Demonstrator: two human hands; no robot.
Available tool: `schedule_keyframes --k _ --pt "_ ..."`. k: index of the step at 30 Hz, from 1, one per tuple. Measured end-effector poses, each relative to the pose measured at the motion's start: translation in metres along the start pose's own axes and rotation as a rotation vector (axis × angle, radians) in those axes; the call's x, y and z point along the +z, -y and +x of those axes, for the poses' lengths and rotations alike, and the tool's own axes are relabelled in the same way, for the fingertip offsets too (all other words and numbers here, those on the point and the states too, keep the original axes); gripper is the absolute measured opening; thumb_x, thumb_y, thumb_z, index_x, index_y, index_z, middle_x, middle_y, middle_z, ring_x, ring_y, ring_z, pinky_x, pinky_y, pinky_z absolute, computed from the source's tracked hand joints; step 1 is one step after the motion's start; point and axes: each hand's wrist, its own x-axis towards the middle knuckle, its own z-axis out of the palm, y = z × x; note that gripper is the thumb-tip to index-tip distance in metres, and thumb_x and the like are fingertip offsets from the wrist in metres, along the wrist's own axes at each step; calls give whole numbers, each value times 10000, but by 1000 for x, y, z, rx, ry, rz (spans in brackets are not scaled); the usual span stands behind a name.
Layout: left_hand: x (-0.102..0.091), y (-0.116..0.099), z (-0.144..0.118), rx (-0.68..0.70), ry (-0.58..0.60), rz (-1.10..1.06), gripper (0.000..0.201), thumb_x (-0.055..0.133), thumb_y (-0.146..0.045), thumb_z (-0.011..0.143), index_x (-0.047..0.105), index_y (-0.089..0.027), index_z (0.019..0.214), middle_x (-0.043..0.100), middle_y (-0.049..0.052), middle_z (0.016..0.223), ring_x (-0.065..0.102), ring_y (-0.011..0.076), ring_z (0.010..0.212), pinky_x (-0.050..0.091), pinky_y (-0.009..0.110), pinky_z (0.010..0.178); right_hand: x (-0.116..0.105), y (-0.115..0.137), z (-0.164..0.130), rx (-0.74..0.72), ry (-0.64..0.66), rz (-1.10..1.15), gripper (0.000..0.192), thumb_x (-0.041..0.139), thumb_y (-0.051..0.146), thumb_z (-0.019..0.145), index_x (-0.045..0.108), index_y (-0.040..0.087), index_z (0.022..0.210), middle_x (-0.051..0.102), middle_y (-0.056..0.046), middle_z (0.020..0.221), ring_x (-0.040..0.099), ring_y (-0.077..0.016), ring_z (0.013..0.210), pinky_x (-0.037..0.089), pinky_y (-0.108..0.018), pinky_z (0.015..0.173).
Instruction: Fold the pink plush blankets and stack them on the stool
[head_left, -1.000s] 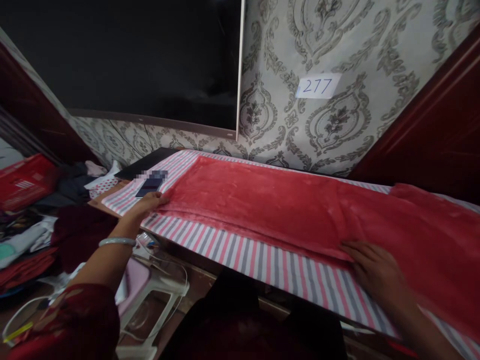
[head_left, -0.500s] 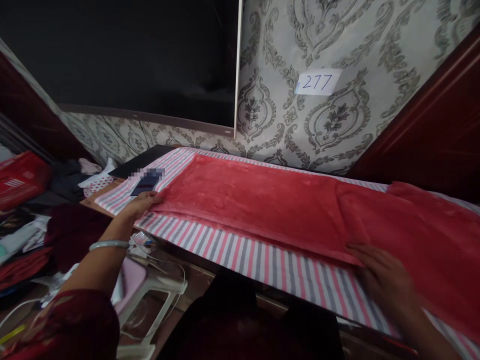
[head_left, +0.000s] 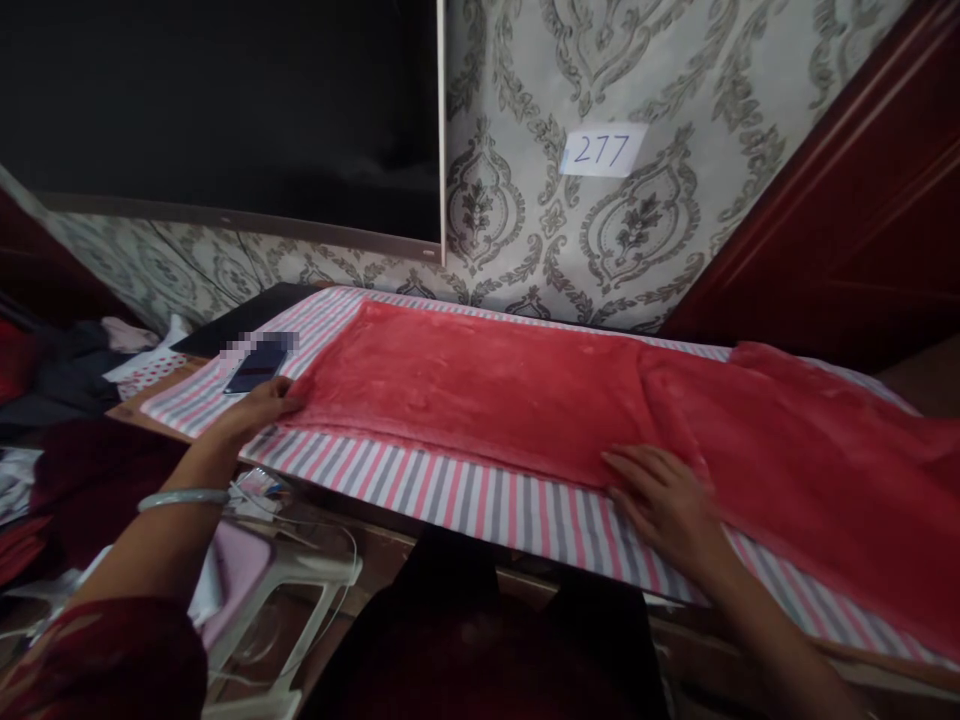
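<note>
Phone (head_left: 258, 369) beside left fingers (head_left: 276, 389); these, right fingers (head_left: 639, 467) on red cloth (head_left: 472, 388), grips unclear; stool (head_left: 321, 569) below.

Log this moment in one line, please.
left hand: touching red cloth, left end | right hand: touching near edge | phone: on striped cover

Red fabric (head_left: 465, 390): plush, short-napped, soft sheen. Striped cloth (head_left: 517, 512): smooth, matt. Television screen (head_left: 225, 110): smooth, glossy. Number card (head_left: 604, 150): matt paper. Bangle (head_left: 184, 497): smooth, polished (stone or glass, can't tell).
</note>
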Motion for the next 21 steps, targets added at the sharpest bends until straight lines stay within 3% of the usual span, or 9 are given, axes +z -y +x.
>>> schedule_keyframes --k 3,5,9,12,15,18,21 --pt "2 -4 4 -27 3 5 278 786 -305 681 586 -184 832 569 -56 602 529 149 609 413 233 565 17 23 20 -30 77 57 356 503 298 977 659 198 1282 675 -137 1228 603 -295 1113 510 -478 954" --pt "3 -6 7 -43 -13 31 286 782 -366 695 582 -180 781 607 -16 650 559 175 655 432 259 599 29 31 27 -24 112 33 355 517 291 971 659 187 1279 670 -145 1222 600 -301 1085 524 -470 917" --pt "8 -6 9 -31 -55 78 303 800 -378 633 553 -204 655 578 0 609 553 197 640 410 278 568 45 30 25 -54 108 -94 371 462 150 962 670 170 1269 686 -145 1169 602 -287 1021 530 -423 861" --pt "9 -8 10 -2 -88 71 276 787 -358 610 563 -207 670 583 -6 628 560 183 643 426 267 564 49 21 26 -111 79 -168 472 418 11 896 682 173 1251 699 -131 1132 614 -262 974 534 -377 806" --pt "-1 -17 10 20 -76 51 306 780 -394 604 613 -183 751 615 2 669 580 175 630 453 266 562 35 13 36 -138 -4 -142 449 427 8 878 720 194 1163 702 -104 983 619 -244 886 533 -351 747" --pt "-25 -31 9 49 -58 40 391 784 -455 593 658 -174 834 638 8 691 594 181 615 468 275 546 7 13 47 -142 -104 -83 429 429 44 893 712 211 1169 678 -92 939 615 -242 867 532 -361 758" --pt "-48 -35 5 96 -73 123 421 770 -500 581 688 -189 852 679 22 736 636 224 684 496 295 563 -10 23 45 -148 -113 -44 424 427 67 906 697 216 1198 664 -92 935 619 -241 873 532 -358 753"
